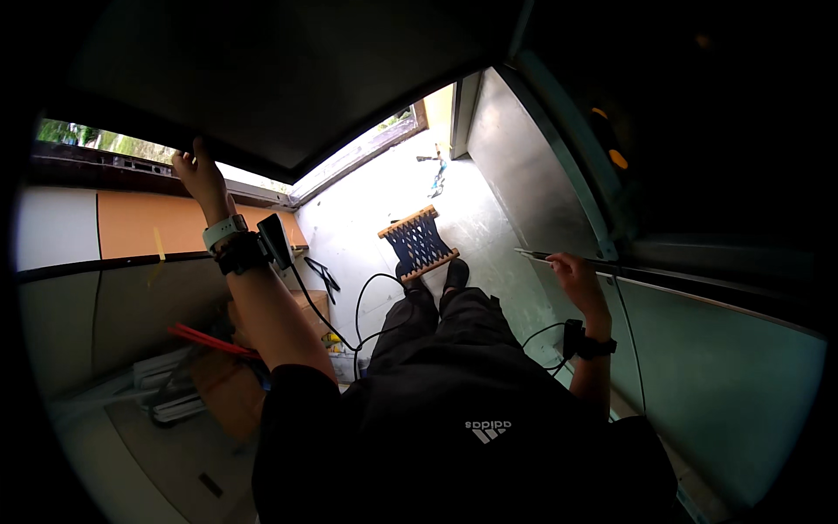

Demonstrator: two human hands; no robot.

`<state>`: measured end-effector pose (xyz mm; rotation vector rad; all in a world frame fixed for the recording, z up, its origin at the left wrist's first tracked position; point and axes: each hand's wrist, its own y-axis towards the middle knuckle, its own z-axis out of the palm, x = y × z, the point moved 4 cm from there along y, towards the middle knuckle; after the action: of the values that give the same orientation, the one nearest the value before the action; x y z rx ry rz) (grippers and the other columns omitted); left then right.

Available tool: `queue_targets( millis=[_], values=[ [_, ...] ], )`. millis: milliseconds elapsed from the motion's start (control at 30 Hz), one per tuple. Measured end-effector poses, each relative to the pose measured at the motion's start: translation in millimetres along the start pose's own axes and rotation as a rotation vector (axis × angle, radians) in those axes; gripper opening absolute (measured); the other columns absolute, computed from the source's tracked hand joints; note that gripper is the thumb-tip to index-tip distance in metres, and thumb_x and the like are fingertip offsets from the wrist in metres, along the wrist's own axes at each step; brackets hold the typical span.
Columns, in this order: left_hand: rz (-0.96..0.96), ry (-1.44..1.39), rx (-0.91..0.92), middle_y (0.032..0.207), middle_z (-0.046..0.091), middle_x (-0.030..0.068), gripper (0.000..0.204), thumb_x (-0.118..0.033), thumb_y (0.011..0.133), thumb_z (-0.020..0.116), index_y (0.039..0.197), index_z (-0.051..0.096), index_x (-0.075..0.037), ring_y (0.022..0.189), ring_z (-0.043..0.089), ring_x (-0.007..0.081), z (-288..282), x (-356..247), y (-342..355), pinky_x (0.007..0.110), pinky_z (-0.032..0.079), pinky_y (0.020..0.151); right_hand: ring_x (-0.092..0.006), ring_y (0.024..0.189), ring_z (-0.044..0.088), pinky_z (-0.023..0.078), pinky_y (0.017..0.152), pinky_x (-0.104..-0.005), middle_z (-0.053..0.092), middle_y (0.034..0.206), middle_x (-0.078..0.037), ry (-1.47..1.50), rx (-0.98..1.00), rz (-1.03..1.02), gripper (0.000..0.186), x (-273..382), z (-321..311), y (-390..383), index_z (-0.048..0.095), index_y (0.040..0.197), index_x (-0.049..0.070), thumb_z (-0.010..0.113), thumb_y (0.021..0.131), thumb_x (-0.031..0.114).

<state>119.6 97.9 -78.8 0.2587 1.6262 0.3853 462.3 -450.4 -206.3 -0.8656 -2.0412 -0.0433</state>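
My left hand (202,182) is raised at the lower edge of a large dark panel (288,96) that fills the upper view. Its fingers stretch upward against that edge, and no loose object shows in it. Farther right, my right hand (578,284) is closed on a slim, pointed rod-like tool (532,255), whose pale tip points left. That hand is beside a metal-edged green panel (716,349). Whether the tool is a pen, a screwdriver or something else I cannot tell.
A small stool (421,241) with wooden bars and dark webbing stands at my feet. Black cables run from both wrists. Red rods (209,339) and cardboard boxes (229,393) lie at left. A blue tangled item (438,179) lies on the far floor, near a grey metal panel (532,157).
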Motion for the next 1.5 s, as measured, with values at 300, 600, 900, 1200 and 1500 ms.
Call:
queue_targets(
  millis=[300, 600, 900, 1200, 1500],
  values=[
    [0.033, -0.009, 0.017, 0.105, 0.056, 0.0095, 0.037, -0.021, 0.091, 0.065, 0.114, 0.047, 0.002, 0.096, 0.052, 0.0168, 2, -10, -11, 0.03, 0.044, 0.084, -0.0197, 0.071, 0.066, 0.05, 0.067, -0.0311, 0.069, 0.082, -0.012, -0.044, -0.053, -0.086, 0.018, 18, -20, 12, 0.067, 0.1, 0.002, 0.056, 0.095, 0.015],
    [-0.03, 0.156, -0.037, 0.106, 0.052, 0.0085, 0.046, -0.028, 0.09, 0.067, 0.116, 0.045, 0.003, 0.092, 0.048, 0.0159, -8, 1, -5, 0.03, 0.043, 0.081, -0.0231, 0.083, 0.067, 0.052, 0.075, -0.0318, 0.07, 0.095, -0.012, -0.075, -0.216, -0.096, 0.02, 35, -51, -16, 0.067, 0.103, 0.003, 0.055, 0.095, 0.016],
    [0.028, 0.123, -0.024, 0.1, 0.055, 0.0069, 0.038, -0.027, 0.09, 0.068, 0.11, 0.05, 0.0, 0.089, 0.05, 0.0153, -3, 5, 2, 0.03, 0.043, 0.078, -0.017, 0.091, 0.067, 0.053, 0.074, -0.0271, 0.07, 0.097, -0.01, 0.014, -0.607, -0.065, 0.019, 38, -97, -46, 0.068, 0.107, 0.002, 0.054, 0.096, 0.009],
    [0.003, 0.091, -0.029, 0.103, 0.057, 0.0096, 0.037, -0.027, 0.09, 0.067, 0.111, 0.052, -0.001, 0.091, 0.053, 0.0173, -2, 6, 2, 0.031, 0.044, 0.08, -0.0161, 0.088, 0.068, 0.053, 0.073, -0.0256, 0.071, 0.097, -0.009, 0.004, -0.611, -0.119, 0.02, 29, -100, -45, 0.069, 0.106, 0.002, 0.054, 0.096, 0.009],
    [-0.037, 0.127, -0.044, 0.099, 0.055, 0.0071, 0.035, -0.027, 0.09, 0.067, 0.107, 0.051, -0.002, 0.087, 0.05, 0.0144, -5, -9, -6, 0.028, 0.042, 0.077, -0.0151, 0.088, 0.068, 0.053, 0.076, -0.0256, 0.07, 0.093, -0.009, 0.084, -0.619, -0.127, 0.022, 45, -108, -18, 0.068, 0.111, 0.002, 0.053, 0.097, 0.009]
  ],
)
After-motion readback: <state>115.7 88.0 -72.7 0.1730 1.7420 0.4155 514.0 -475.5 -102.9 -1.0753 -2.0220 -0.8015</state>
